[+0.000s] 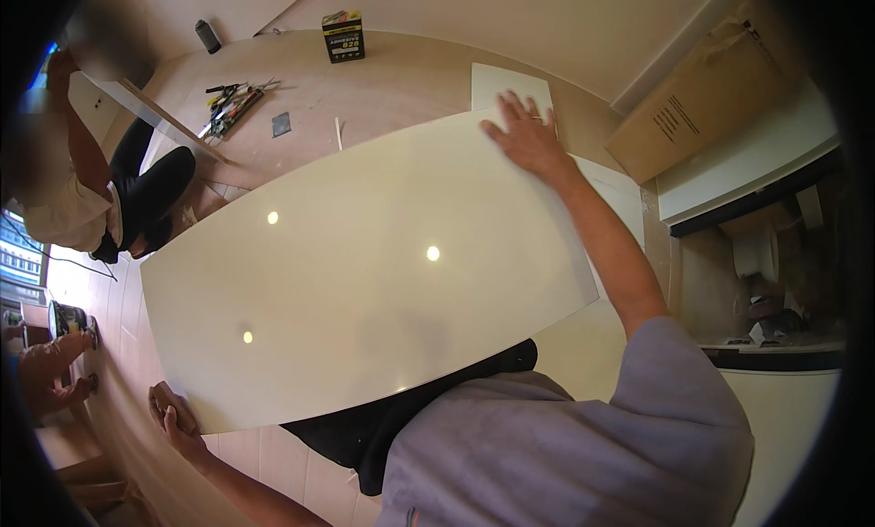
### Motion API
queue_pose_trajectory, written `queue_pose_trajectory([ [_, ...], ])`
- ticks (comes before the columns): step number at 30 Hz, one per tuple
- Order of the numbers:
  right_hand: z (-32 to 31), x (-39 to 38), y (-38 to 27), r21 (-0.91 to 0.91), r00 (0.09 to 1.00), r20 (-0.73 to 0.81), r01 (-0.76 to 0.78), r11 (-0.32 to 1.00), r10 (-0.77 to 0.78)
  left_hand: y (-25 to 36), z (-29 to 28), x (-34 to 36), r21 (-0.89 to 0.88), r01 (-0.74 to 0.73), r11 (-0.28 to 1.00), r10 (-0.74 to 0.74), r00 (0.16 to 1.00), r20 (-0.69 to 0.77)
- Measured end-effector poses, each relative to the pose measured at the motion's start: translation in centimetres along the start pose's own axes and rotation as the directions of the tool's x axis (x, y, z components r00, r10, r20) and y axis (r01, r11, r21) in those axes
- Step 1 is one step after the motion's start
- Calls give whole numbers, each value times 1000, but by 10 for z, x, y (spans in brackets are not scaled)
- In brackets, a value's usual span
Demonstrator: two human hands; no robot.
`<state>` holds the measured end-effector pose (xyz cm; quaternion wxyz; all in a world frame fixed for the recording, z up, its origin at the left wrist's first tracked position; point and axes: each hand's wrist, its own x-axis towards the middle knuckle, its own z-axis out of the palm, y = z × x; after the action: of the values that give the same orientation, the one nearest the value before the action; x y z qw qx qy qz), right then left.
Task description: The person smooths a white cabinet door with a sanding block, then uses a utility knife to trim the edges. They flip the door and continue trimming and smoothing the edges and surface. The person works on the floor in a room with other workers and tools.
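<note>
My left hand (pixel 187 433): fingers curled round a small brown block, wood or similar (pixel 169 407), held at the near left corner of the large glossy cream rectangular panel (pixel 346 299). My right hand (pixel 533 144): fingers spread, palm down on the panel's far right end, gripping nothing. Panel lies roughly level across the middle, right in front of me. Progress, my judgement: panel laid out and steadied, work at that corner underway; whether the edge is finished I can't tell, and nothing shows it fixed anywhere, so placing looks undone. Surface is smooth, with bright light reflections; what supports it underneath is mostly hidden. Another flat white board (pixel 499 82) pokes out beyond the far right end. Beyond, pale beige floor (pixel 401 80) with a heap of mixed hand tools (pixel 235 106), a black-and-yellow box-shaped container (pixel 343 39) and a dark cylindrical bottle (pixel 208 36). Far right, a brown cardboard box (pixel 702 108). Left, a co-worker in dark trousers (pixel 150 176) sits.
</note>
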<state>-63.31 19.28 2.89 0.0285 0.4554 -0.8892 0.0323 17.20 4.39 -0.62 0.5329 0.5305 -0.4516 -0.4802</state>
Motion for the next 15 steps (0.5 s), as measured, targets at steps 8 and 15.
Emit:
queue_pose_trajectory([
  [8,7,-14,-4,-84,984,-65,162,983,-168,7,14,-3,0,-49,999,49,998,30],
  [15,17,2,-52,213,930,-162,360,908,-330,7,7,-7,31,-49,998,48,999,23],
])
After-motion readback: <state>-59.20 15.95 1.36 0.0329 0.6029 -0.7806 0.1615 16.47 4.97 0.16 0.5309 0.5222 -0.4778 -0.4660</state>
